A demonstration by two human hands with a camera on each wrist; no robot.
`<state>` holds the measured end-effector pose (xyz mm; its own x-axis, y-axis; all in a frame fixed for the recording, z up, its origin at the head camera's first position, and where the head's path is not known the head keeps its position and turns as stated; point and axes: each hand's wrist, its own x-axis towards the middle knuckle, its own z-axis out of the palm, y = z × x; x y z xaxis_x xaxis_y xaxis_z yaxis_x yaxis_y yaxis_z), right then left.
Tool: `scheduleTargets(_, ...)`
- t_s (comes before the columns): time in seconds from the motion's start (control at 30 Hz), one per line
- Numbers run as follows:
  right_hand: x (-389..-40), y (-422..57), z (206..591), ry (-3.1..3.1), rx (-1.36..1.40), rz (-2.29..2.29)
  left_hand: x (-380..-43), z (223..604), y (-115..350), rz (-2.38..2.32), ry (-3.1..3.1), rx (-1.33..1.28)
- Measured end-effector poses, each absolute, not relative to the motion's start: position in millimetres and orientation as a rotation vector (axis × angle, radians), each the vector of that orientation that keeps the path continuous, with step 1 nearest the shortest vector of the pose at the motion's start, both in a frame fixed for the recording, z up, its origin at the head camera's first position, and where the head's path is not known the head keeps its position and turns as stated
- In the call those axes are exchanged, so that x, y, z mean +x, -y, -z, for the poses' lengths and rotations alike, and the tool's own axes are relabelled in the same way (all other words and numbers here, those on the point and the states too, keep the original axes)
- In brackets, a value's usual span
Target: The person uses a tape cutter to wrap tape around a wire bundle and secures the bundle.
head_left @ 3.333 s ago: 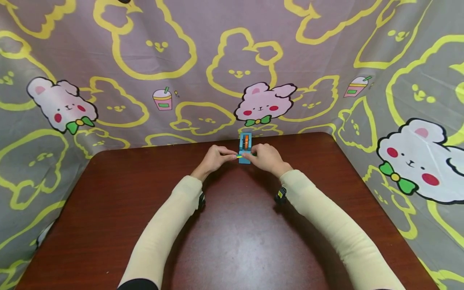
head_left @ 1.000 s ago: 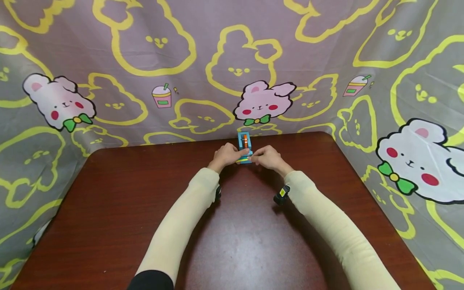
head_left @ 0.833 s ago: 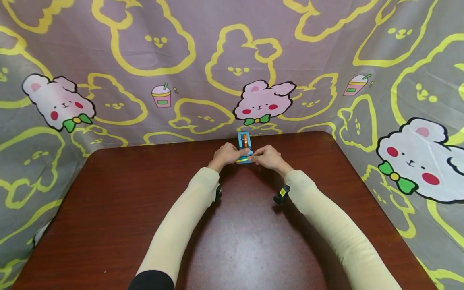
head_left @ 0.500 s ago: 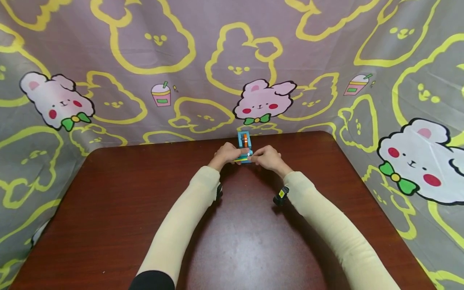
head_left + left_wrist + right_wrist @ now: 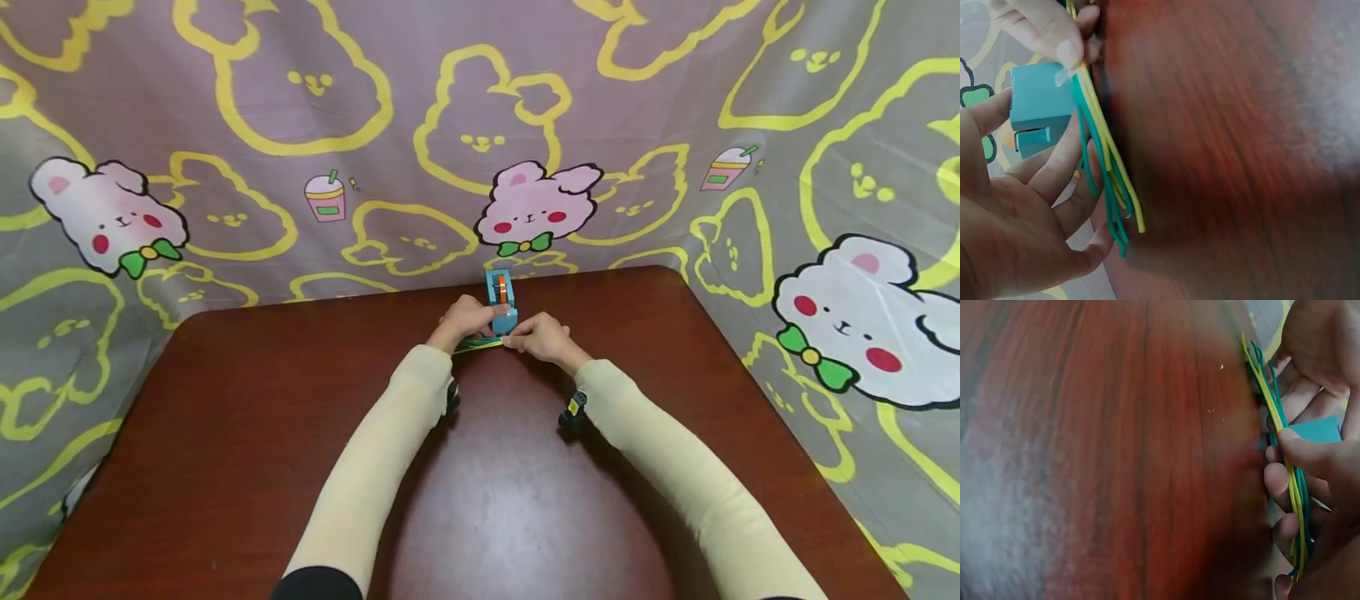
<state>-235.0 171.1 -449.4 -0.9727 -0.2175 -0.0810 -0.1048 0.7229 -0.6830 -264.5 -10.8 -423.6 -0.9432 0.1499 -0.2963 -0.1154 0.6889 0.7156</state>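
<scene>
A blue tape dispenser (image 5: 504,322) with an orange-cored roll (image 5: 502,289) stands near the table's far edge. My left hand (image 5: 463,318) grips its front part, thumb on top in the head view, fingers along the other side in the left wrist view. Just in front of the dispenser, my right hand (image 5: 546,338) pinches a bundle of thin green and yellow wires (image 5: 1102,137) between thumb and fingers. Loose wire ends reach leftward past the left fingers. A small clear piece, seemingly tape (image 5: 1062,77), shows at the pinch beside the dispenser. The right palm hides part of the bundle (image 5: 1297,494).
The dark red-brown wooden table (image 5: 247,433) has rounded far corners. A patterned cloth (image 5: 420,108) hangs close behind it and along both sides. Tiny specks (image 5: 1221,366) lie on the tabletop in the right wrist view.
Earlier both hands held the wires over the dispenser's front; the left hand now grips the dispenser instead. The right hand has drawn the bundle toward me, off the dispenser. The head view shifted slightly.
</scene>
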Motion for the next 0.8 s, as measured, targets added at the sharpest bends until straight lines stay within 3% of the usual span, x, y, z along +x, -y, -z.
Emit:
scheduleTargets(0.27,-230.8,-166.3,455.4,-2.769,-0.295,1.133,-260.0,427.9,19.5,-1.13,-2.607,0.084)
scheduleTargets(0.8,-211.9,-178.8,433.0,-2.759,-0.477,1.22,-244.8,427.9,65.9,-1.2,-2.297,0.642)
